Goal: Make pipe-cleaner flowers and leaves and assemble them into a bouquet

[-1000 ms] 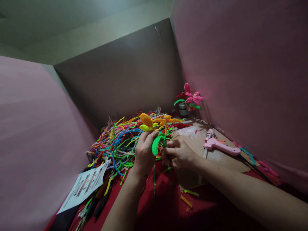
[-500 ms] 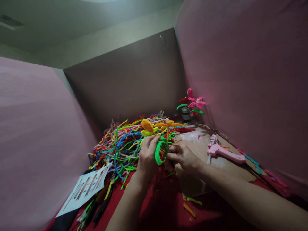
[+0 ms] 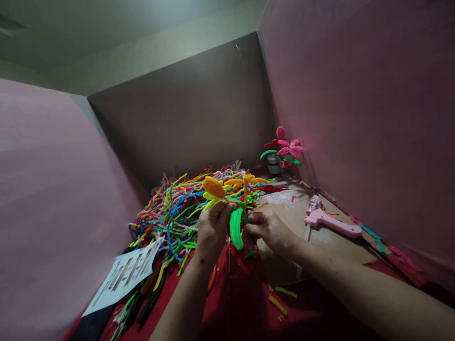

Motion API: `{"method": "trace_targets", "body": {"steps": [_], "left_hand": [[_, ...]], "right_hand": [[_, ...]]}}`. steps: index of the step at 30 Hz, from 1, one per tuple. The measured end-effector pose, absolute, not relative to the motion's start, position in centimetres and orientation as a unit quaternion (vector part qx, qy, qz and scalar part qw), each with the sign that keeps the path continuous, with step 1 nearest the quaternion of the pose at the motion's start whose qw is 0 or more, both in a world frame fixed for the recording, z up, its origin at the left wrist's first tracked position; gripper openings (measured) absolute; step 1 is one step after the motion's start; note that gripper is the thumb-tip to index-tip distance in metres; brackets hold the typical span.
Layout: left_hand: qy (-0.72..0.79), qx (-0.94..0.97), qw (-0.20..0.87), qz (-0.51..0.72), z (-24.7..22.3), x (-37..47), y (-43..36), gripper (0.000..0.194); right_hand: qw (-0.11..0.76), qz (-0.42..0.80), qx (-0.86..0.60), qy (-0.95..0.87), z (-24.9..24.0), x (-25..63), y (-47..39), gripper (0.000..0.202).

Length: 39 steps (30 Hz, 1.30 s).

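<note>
Between my hands is a pipe-cleaner flower with orange petals (image 3: pixel 213 187) and a bright green leaf (image 3: pixel 236 230) that hangs down in a curve. My left hand (image 3: pixel 212 225) is closed, thumb and fingers pinching the flower near the top of the leaf. My right hand (image 3: pixel 268 228) is closed too, its fingertips pinched at the right edge of the green part; the exact spot they grip is partly hidden. An upright orange stem (image 3: pixel 245 193) with spreading orange petals rises just above and between the hands.
Behind lies a heap of colourful pipe cleaners (image 3: pixel 177 203). A pink glue gun (image 3: pixel 332 223) rests on a cardboard sheet (image 3: pixel 330 251) at right. Pink flowers (image 3: pixel 291 148) stand in the back corner. A printed sheet (image 3: pixel 122 277) lies at left; cut scraps (image 3: pixel 277 305) lie in front on red cloth.
The green leaf has turned from an edge-on loop to face me more flatly. My left hand has rolled and drawn slightly left, tilting the orange petals leftward. My right hand stays nearly in place.
</note>
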<state>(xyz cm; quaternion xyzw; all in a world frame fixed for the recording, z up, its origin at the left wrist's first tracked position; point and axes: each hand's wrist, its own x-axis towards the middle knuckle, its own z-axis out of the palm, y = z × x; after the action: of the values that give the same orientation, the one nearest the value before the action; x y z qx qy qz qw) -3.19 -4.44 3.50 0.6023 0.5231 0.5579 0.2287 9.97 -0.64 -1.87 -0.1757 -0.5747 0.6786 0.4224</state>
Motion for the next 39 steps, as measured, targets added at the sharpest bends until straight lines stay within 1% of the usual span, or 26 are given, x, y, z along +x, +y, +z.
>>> {"method": "trace_targets", "body": {"steps": [6,11,13,17,20,22,25,27,29,31,35,39], "left_hand": [[0.522,0.579,0.261,0.57,4.2,-2.7,-5.1,0.024],[0.523,0.571,0.278,0.569,4.6,-2.3,-5.7,0.019],[0.533,0.578,0.265,0.557,4.7,-2.4,-5.8,0.018],[0.556,0.602,0.222,0.528,4.7,-2.7,-6.3,0.019],[0.556,0.605,0.22,0.526,4.8,-2.7,-6.8,0.02],[0.559,0.597,0.215,0.534,4.9,-2.5,-7.0,0.02],[0.573,0.588,0.171,0.545,4.8,-2.3,-7.4,0.018],[0.564,0.575,0.14,0.576,4.5,-2.3,-7.6,0.016],[0.552,0.537,0.132,0.624,4.0,-2.4,-7.7,0.018],[0.56,0.504,0.169,0.636,3.4,-2.4,-7.7,0.019],[0.555,0.521,0.32,0.564,2.8,-2.3,-7.0,0.024],[0.527,0.509,0.385,0.561,2.5,-2.7,-5.8,0.027]], "right_hand": [[0.424,0.647,-0.187,-0.605,-1.4,10.0,-1.0,0.019],[0.429,0.614,-0.189,-0.635,-1.2,10.2,-1.4,0.018],[0.426,0.608,-0.192,-0.642,-1.4,10.2,-1.5,0.018],[0.438,0.587,-0.183,-0.656,-1.9,10.1,-1.6,0.011],[0.445,0.576,-0.176,-0.663,-2.1,9.9,-1.7,0.012],[0.449,0.576,-0.176,-0.66,-2.2,9.9,-1.7,0.014],[0.438,0.59,-0.187,-0.652,-2.0,9.9,-1.6,0.017],[0.433,0.599,-0.195,-0.644,-1.8,10.0,-1.3,0.019],[0.441,0.603,-0.197,-0.635,-1.6,10.2,-1.1,0.02],[0.447,0.619,-0.181,-0.621,-1.5,10.3,-1.0,0.02],[0.427,0.674,-0.14,-0.586,-1.3,10.3,-1.0,0.021],[0.417,0.69,-0.121,-0.58,-1.5,10.4,-0.9,0.024]]}}
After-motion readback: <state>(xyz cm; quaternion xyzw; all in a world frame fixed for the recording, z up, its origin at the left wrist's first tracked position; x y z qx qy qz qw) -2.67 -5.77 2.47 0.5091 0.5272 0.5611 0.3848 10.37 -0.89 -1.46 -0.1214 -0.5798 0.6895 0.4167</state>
